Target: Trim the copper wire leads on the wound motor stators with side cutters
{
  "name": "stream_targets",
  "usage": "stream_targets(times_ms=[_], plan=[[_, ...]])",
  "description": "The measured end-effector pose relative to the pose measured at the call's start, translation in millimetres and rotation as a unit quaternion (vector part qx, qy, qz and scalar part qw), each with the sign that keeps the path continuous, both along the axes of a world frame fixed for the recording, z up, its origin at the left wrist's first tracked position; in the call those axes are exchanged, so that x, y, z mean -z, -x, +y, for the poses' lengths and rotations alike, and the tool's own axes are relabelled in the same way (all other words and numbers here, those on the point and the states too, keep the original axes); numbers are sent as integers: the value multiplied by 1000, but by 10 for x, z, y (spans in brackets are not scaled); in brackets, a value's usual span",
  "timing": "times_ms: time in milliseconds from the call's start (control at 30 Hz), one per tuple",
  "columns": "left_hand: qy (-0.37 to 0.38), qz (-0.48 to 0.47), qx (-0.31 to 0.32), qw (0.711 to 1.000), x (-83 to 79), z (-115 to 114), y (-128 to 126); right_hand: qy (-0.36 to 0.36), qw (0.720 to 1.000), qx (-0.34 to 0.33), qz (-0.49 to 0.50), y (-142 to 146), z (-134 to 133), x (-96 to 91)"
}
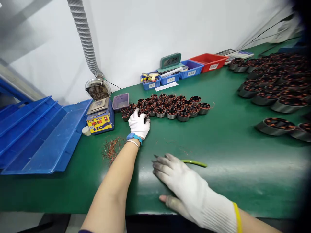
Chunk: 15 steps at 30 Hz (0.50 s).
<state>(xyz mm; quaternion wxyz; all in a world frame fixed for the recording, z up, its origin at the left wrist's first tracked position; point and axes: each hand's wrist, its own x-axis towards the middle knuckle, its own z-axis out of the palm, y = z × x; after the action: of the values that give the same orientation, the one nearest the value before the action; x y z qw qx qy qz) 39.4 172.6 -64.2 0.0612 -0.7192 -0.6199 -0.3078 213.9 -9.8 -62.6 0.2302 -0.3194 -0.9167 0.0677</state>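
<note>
My left hand [139, 125], in a white glove, reaches forward onto the left end of a cluster of small copper-wound stators [170, 106] on the green table [218, 145]. Its fingers curl around one stator there. My right hand [181, 183], in a soiled white glove, lies flat on the table near the front edge with fingers spread. A thin green-handled tool [194, 163] lies just beyond its fingertips, partly hidden by them.
A blue and yellow solder pot [100, 116] stands left of the stators under a grey fume hose [85, 38]. Copper wire scraps [111, 149] lie nearby. Blue trays [36, 132] fill the left. Larger stators [274, 87] crowd the right. Blue and red bins [189, 68] and a clock [170, 60] line the wall.
</note>
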Motion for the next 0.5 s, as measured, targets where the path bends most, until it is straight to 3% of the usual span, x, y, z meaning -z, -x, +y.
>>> stream_targets(times_ms=[133, 233, 300, 400, 500], plan=[[3, -4, 33, 999, -34, -304, 40, -36, 991, 131, -2, -274, 118, 166], [48, -21, 78, 996, -54, -768, 92, -65, 982, 174, -28, -597, 268, 197], [75, -18, 75, 994, -69, -1103, 126, -58, 975, 208, -48, -680, 318, 132], [125, -39, 2, 991, -101, -1465, 159, 12, 972, 232, -45, -525, 355, -91], [159, -68, -51, 984, -145, -1570, 185, 157, 966, 203, -36, -155, 449, -350]])
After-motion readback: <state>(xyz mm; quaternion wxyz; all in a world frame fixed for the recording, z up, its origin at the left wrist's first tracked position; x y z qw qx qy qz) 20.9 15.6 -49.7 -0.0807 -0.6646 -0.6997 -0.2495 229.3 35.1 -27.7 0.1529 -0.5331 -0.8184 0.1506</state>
